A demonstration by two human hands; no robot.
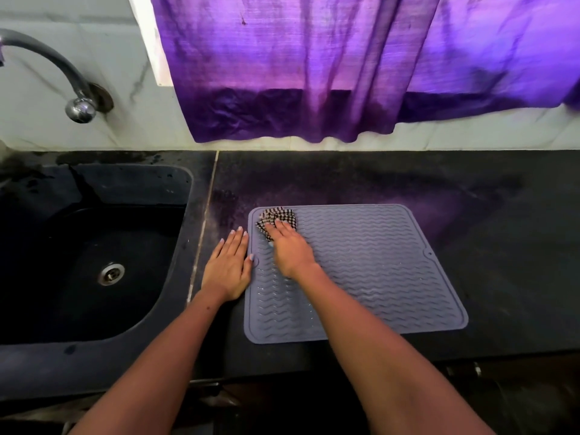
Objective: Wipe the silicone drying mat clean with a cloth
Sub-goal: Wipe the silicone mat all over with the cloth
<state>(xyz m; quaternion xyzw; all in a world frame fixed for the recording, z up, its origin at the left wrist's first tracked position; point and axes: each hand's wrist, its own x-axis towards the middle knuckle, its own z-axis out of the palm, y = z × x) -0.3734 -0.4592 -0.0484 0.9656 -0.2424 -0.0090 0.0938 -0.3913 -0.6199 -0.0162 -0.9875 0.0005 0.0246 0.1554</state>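
Note:
A grey silicone drying mat (pixel 376 265) with wavy ridges lies flat on the black counter. A black-and-white checked cloth (pixel 276 218) is bunched at the mat's far left corner. My right hand (pixel 290 251) presses down on the cloth, fingers spread over its near part. My left hand (pixel 227 266) lies flat on the counter right beside the mat's left edge, fingers apart, thumb touching the rim. Small water drops glint on the mat's near left part.
A black sink (pixel 94 255) with a metal drain sits to the left, a chrome tap (pixel 80 105) on the wall above it. A purple curtain (pixel 314 73) hangs behind the counter (pixel 502 215). The counter's front edge runs below the mat.

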